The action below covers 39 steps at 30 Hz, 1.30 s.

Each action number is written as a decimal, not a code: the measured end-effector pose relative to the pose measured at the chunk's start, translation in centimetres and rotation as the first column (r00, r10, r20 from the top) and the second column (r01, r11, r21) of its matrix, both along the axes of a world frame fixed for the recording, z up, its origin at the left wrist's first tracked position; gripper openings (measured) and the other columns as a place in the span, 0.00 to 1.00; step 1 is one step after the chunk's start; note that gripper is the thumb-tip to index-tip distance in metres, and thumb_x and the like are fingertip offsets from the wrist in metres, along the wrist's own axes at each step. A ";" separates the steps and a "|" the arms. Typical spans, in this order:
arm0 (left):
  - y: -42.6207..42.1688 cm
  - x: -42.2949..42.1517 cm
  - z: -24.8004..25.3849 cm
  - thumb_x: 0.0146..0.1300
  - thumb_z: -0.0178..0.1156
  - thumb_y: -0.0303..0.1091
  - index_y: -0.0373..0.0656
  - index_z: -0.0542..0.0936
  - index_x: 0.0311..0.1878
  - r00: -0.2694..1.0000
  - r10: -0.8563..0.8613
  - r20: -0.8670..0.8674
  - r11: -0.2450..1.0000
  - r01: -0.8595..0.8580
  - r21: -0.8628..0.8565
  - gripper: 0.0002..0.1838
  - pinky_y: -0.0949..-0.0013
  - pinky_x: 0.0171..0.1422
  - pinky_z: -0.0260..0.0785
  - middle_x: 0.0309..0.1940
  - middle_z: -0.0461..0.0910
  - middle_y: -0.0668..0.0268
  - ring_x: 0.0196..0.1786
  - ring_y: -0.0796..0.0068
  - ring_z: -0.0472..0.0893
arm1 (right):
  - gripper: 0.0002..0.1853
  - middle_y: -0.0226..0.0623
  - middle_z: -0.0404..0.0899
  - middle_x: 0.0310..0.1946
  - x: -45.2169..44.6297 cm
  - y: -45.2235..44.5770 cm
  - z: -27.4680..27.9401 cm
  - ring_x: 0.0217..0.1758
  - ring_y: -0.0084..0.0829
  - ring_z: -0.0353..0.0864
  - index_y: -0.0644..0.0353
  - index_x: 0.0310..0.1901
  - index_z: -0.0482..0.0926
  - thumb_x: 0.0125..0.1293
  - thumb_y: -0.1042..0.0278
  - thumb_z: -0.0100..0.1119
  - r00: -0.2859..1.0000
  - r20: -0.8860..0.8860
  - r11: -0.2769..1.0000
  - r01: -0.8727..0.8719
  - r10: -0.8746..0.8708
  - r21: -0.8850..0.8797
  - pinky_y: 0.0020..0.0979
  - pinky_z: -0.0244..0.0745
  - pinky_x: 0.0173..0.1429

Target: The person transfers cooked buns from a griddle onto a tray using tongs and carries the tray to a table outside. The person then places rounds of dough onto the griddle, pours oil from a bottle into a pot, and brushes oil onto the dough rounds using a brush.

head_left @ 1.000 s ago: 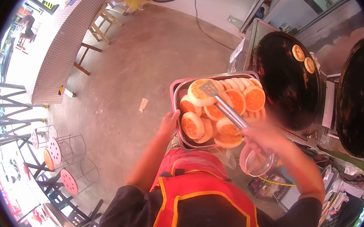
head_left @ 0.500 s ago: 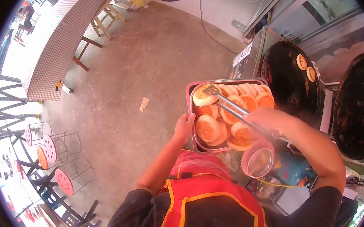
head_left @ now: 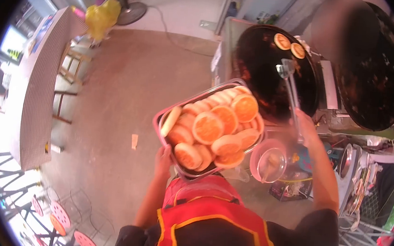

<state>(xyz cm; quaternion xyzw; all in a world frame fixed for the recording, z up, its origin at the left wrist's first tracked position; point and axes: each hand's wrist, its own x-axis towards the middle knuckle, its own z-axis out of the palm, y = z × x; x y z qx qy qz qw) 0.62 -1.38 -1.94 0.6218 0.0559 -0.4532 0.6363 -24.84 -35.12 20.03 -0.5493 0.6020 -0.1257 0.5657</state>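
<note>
My left hand [head_left: 163, 161] is closed on the near-left edge of a rectangular tray [head_left: 156, 119] held in front of the apron. Round browned flatbreads [head_left: 208, 127] fill it, some in a leaning row, others piled flat; one at the left corner stands on edge. Fingers of my right hand [head_left: 305, 127] are wrapped round metal tongs [head_left: 292, 89] with a slotted spatula-like end. That end hangs over a round black griddle [head_left: 262, 72], with nothing visible gripped in it. Two small flatbreads [head_left: 282, 42] lie at the griddle's far edge.
A second dark griddle [head_left: 373, 87] stands at the right. Below the first are a pink bowl [head_left: 255, 163] and a blue gas cylinder [head_left: 302, 160]. A long cloth-covered table [head_left: 40, 95] runs along the left, with pink stools [head_left: 60, 214] near it. A fan base [head_left: 132, 13] stands at the back.
The tongs have moved from the flatbreads in the tray to above the griddle. One flatbread at the tray's left corner now stands on edge. My view has turned right.
</note>
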 end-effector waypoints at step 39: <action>-0.4 0.3 1.7 0.67 0.49 0.48 0.44 0.72 0.47 0.998 -0.063 -0.006 0.983 0.063 0.174 0.17 0.70 0.39 0.70 0.35 0.75 0.69 0.35 0.76 0.76 | 0.14 0.35 0.74 0.25 -4.1 -5.3 -7.6 0.18 0.24 0.71 0.62 0.39 0.74 0.60 0.59 0.58 0.967 0.240 0.960 0.020 -0.090 0.281 0.23 0.65 0.18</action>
